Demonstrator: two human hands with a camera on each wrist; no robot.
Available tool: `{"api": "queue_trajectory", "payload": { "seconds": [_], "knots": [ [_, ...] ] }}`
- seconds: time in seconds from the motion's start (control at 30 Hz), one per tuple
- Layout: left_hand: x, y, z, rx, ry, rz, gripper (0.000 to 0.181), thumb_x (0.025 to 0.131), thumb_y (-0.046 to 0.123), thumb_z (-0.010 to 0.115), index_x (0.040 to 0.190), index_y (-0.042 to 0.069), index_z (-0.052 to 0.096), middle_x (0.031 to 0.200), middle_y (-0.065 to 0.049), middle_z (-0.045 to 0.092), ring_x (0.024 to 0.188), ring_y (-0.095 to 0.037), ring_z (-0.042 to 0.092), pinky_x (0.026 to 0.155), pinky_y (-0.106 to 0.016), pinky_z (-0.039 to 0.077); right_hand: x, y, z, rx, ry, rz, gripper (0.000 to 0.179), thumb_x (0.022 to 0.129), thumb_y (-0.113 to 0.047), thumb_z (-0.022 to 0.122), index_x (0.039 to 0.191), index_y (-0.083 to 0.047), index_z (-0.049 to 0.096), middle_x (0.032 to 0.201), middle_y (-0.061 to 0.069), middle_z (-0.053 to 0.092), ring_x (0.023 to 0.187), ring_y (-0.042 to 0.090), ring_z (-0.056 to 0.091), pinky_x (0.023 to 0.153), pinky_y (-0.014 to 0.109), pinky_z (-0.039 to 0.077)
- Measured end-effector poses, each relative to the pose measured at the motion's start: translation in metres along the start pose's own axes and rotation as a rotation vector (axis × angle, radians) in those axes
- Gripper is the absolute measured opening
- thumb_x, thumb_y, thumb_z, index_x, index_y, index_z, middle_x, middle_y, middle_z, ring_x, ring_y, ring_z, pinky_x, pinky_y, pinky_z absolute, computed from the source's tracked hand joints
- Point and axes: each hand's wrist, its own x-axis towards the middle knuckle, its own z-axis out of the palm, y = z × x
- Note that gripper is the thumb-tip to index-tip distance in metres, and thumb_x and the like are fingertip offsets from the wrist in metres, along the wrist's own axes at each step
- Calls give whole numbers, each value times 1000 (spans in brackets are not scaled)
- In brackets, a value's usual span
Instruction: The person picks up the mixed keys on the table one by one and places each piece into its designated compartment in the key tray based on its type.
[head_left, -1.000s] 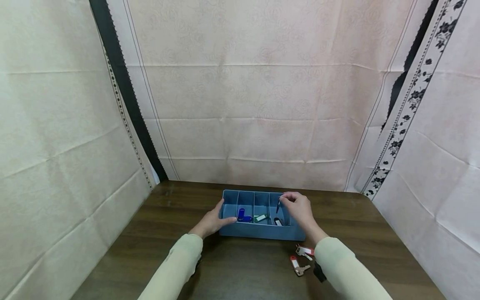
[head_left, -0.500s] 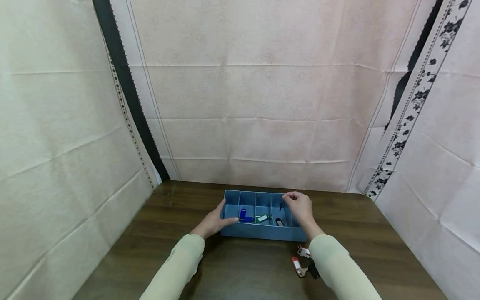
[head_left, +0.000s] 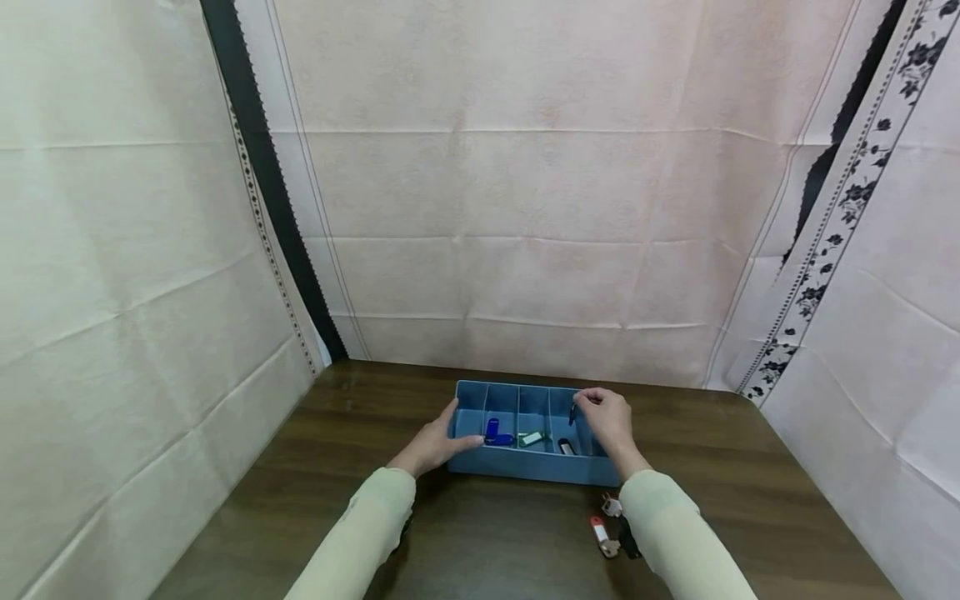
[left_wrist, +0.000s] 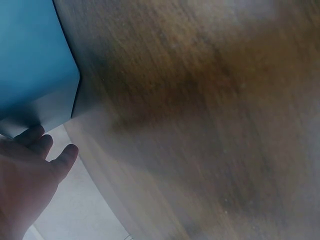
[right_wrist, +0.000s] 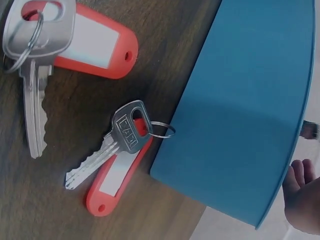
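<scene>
A blue compartment box (head_left: 534,467) stands on the table, bordered by both hands. My left hand (head_left: 435,443) spreads around its left front corner, thumb along the front rim and fingers along the left end; in the left wrist view several fingertips rest against the box. Over the rightmost compartment, my right hand (head_left: 609,417) pinches a small black key tag (head_left: 572,414) that hangs down between thumb and fingers. Another black key tag (head_left: 566,447) with a white label lies below it. Blue key tags (head_left: 501,438) and a green one (head_left: 532,437) lie in compartments farther left.
Two keys with red tags lie on the brown table (head_left: 480,533) in front of the box, near my right forearm: one red tag (right_wrist: 120,172) is right by the box, the other (right_wrist: 102,42) farther off. Pale cloth hangs (head_left: 525,208) behind and at both sides.
The head view has turned slightly left. My right forearm has swung a little left and covers more of the red-tagged keys. The black tag remains pinched; my left hand stays at the box.
</scene>
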Motion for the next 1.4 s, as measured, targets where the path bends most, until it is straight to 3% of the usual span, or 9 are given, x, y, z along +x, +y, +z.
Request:
{"api": "queue_trajectory", "payload": {
  "seconds": [0.2,0.9,1.27,1.4],
  "knots": [
    [0,1,0,2,2,-15,104,84,61,70,161,24,10,161,-16,25,143,-44,27,107,-67,28,0,0,-2,12,-11,2,28,97,-25,65,116,-4,71,113,15,69,101,29,63,86,46,52],
    [1,-1,1,3,4,-12,106,82,64,69,161,24,10,161,-17,25,142,-46,28,105,-69,29,-10,6,-13,19,-47,-42,30,98,-26,64,117,-4,70,114,15,68,100,28,63,86,45,53],
    [2,-3,1,-1,0,-4,108,80,66,69,161,25,10,161,-16,25,143,-45,27,106,-68,29,-14,11,-26,27,-67,-70,32,98,-25,65,120,-3,69,109,12,70,96,24,63,77,33,52],
    [2,-1,1,2,-2,2,103,85,60,70,161,24,10,161,-16,25,143,-45,27,106,-68,29,-17,15,-34,26,-68,-85,33,98,-25,65,120,-1,69,111,14,68,95,25,61,75,30,50]
  ]
}}
